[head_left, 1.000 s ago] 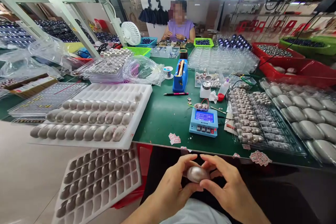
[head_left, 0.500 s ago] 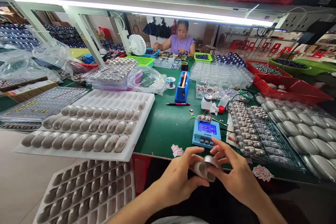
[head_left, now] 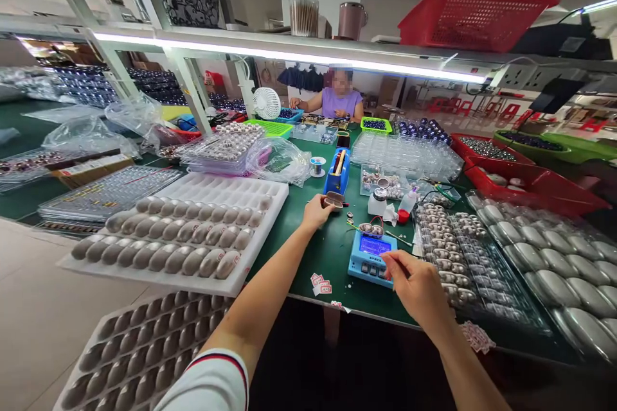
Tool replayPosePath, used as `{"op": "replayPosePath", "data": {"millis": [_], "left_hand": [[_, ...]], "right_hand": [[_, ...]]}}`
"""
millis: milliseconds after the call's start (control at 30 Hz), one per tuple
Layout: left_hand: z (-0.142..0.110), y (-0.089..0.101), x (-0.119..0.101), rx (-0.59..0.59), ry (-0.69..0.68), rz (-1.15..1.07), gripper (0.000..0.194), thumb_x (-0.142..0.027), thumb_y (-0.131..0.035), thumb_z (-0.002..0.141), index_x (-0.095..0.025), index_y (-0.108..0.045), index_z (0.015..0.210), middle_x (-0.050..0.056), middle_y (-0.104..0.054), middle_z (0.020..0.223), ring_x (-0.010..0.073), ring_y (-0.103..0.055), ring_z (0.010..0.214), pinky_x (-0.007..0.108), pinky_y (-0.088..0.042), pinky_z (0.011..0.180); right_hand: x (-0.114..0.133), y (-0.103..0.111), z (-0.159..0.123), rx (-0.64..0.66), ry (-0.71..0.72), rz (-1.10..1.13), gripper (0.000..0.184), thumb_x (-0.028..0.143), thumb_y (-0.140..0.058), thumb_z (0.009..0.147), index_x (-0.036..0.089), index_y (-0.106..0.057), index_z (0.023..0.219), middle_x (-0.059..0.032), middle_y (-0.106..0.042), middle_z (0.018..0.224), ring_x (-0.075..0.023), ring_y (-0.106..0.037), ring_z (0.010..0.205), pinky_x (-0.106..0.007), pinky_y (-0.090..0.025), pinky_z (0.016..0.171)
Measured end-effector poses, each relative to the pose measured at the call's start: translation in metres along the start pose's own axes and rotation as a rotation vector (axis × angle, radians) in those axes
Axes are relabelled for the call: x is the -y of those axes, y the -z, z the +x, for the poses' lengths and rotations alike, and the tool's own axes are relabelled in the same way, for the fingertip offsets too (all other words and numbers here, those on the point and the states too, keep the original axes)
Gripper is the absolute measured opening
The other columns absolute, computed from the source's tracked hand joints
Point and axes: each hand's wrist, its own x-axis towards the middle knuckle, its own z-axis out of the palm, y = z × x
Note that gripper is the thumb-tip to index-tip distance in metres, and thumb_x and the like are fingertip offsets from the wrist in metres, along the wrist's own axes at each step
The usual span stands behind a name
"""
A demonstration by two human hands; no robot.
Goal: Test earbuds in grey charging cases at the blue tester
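Note:
My left hand (head_left: 315, 213) is stretched forward over the green table, its fingers closed around a small grey-brown oval case (head_left: 333, 203) with its lid up. The case is just in front of the blue tape dispenser (head_left: 337, 170). Beside the right edge of a blue tester (head_left: 359, 260) with a lit screen is my right hand (head_left: 414, 276). Its thumb and fingertips are pinched together, and anything between them is too small to make out. Behind the tester's screen lies a small grey earbud-like piece (head_left: 371, 229) with thin wires.
A white tray (head_left: 267, 237) of grey oval cases stands at left, another tray (head_left: 99, 327) below it. On the right are a tray of small grey pieces (head_left: 446, 250) and larger wrapped cases (head_left: 540, 250). Paper labels (head_left: 322, 284) lie at the front edge. A person (head_left: 340, 99) sits opposite.
My hands have parted. The left hand has gone forward with the case, towards the tape dispenser. My right hand has closed into a pinch near the tester. The view has tilted up.

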Motion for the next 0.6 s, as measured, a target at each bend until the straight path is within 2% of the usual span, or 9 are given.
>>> {"op": "replayPosePath", "data": {"millis": [100, 200, 300, 433, 533, 600], "left_hand": [[-0.003, 0.0, 0.002, -0.051, -0.014, 0.054, 0.039, -0.017, -0.072, 0.079, -0.008, -0.058, 0.114, 0.016, -0.061, 0.113, 0.0242, -0.061, 0.101, 0.039, -0.047, 0.092], [-0.016, 0.002, -0.009, -0.09, -0.074, 0.084, 0.05, -0.018, -0.068, 0.082, -0.008, -0.051, 0.128, 0.019, -0.055, 0.12, 0.0256, -0.058, 0.107, 0.038, -0.044, 0.094], [-0.037, 0.004, -0.031, 0.009, -0.233, 0.081, 0.031, -0.025, -0.059, 0.09, -0.017, -0.062, 0.12, 0.01, -0.063, 0.105, 0.0213, -0.061, 0.095, 0.032, -0.046, 0.088], [-0.065, -0.001, -0.059, 0.237, -0.437, 0.074, 0.018, -0.034, -0.067, 0.084, -0.025, -0.075, 0.097, 0.002, -0.068, 0.082, 0.0177, -0.061, 0.074, 0.026, -0.046, 0.07], [-0.079, -0.002, -0.071, 0.268, -0.462, 0.08, 0.016, -0.031, -0.064, 0.086, -0.025, -0.075, 0.096, 0.002, -0.07, 0.081, 0.0171, -0.061, 0.069, 0.026, -0.043, 0.065], [-0.089, 0.004, -0.073, 0.272, -0.437, 0.037, 0.021, -0.032, -0.057, 0.091, -0.023, -0.073, 0.101, 0.002, -0.07, 0.075, 0.0162, -0.061, 0.063, 0.026, -0.044, 0.063]], "right_hand": [[-0.01, 0.001, 0.012, -0.072, -0.016, -0.092, 0.029, 0.035, -0.044, 0.097, 0.021, -0.069, 0.098, -0.0038, -0.072, 0.081, -0.0211, -0.068, 0.069, -0.03, -0.051, 0.063], [-0.015, -0.002, 0.03, -0.126, -0.02, -0.265, 0.029, 0.027, -0.043, 0.095, 0.02, -0.07, 0.103, -0.0078, -0.072, 0.102, -0.025, -0.068, 0.09, -0.033, -0.051, 0.076], [-0.012, -0.009, 0.047, -0.108, -0.072, -0.339, 0.025, 0.024, -0.048, 0.095, 0.02, -0.07, 0.106, -0.0095, -0.073, 0.095, -0.0264, -0.069, 0.087, -0.032, -0.05, 0.073], [-0.003, -0.016, 0.06, -0.058, -0.09, -0.338, 0.021, 0.029, -0.053, 0.096, 0.02, -0.072, 0.101, -0.0096, -0.072, 0.078, -0.028, -0.07, 0.078, -0.03, -0.048, 0.065], [0.002, -0.014, 0.06, -0.046, -0.073, -0.274, 0.028, 0.03, -0.046, 0.099, 0.018, -0.071, 0.097, -0.0105, -0.071, 0.081, -0.0292, -0.07, 0.081, -0.034, -0.05, 0.069], [0.003, -0.01, 0.051, -0.044, -0.05, -0.204, 0.029, 0.033, -0.043, 0.101, 0.019, -0.068, 0.103, -0.0088, -0.071, 0.085, -0.0263, -0.07, 0.083, -0.033, -0.051, 0.073]]}}
